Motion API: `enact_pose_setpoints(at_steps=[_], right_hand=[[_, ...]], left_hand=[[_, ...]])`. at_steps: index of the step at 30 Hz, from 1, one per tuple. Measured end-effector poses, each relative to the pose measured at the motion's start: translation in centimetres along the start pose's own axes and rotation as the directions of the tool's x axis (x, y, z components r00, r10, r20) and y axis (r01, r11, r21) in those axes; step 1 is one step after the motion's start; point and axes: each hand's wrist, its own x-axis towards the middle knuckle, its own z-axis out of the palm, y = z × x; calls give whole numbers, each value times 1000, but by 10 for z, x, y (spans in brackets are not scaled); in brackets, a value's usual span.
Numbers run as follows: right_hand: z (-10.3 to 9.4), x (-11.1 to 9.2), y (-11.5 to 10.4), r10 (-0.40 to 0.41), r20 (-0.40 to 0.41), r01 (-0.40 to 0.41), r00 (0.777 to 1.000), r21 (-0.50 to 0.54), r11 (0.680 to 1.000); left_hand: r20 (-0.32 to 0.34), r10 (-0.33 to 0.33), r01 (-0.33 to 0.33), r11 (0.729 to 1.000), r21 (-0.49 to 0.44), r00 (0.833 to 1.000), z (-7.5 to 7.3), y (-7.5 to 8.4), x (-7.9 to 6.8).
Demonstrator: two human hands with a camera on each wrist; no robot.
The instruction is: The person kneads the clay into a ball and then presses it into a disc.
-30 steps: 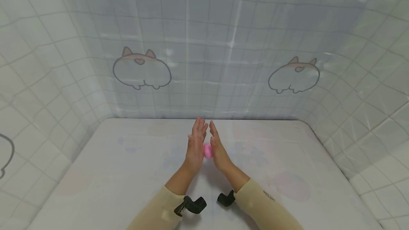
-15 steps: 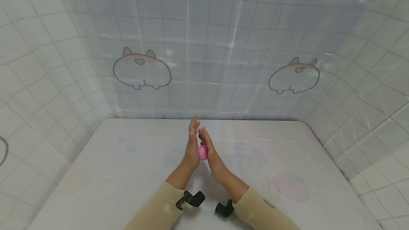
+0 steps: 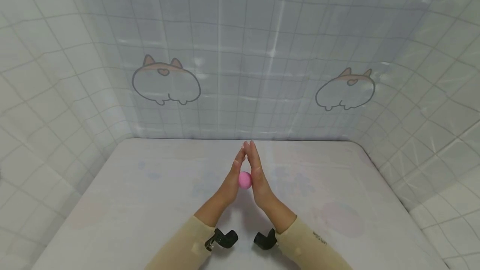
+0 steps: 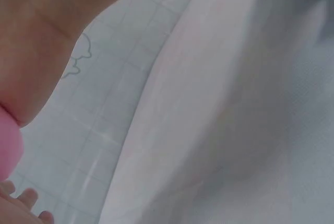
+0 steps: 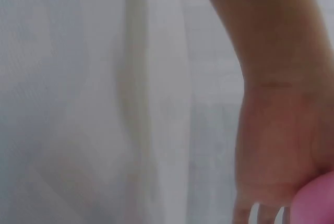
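A smooth pink ball is pressed between the two palms over the table. My left hand lies along its left side with fingers straight and pointing away. On the other side, my right hand mirrors it, fingers also extended. The fingertips of both hands come together beyond the ball, forming a narrow peak. In the left wrist view the pink ball shows at the left edge, touching the palm. The right wrist view has the ball at the lower right corner, against the right palm.
A white table with faint pastel prints lies under the hands. A gridded curtain with cartoon animal drawings rises at the back and both sides. Dark camera mounts sit on the wrists, over light sleeves.
The hands swayed left, then back right, with the ball between them. The right hand slid forward against the left, and more of the ball shows now.
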Motion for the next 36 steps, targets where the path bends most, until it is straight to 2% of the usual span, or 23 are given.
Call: enact_pose_setpoints(at_steps=[4,7,14,19,26,28,32,36], right_hand=[[-6,4,-1,21,-62,-25,998,-51,998],[-9,8,1,43,-113,-52,993,-77,996],[-13,14,9,128,-158,-148,979,-122,981],[-12,15,17,163,-143,-188,976,-184,965],[-5,10,21,200,-45,-205,979,-161,965],[-4,7,21,189,-26,-191,982,-159,969],[-1,1,22,168,2,-165,986,-152,974],[4,-5,23,128,37,-122,991,-124,985]], left_hand=[[98,19,-23,999,40,995,3,2,-4],[149,52,-56,998,24,987,6,4,-8],[167,120,-105,990,-95,979,10,12,-13],[135,185,-165,975,-149,973,10,19,-13],[57,301,-280,931,-233,952,6,21,-8],[36,306,-291,931,-220,951,5,21,-7],[-14,279,-278,950,-138,960,4,20,-6],[-66,220,-224,972,-74,973,3,19,-6]])
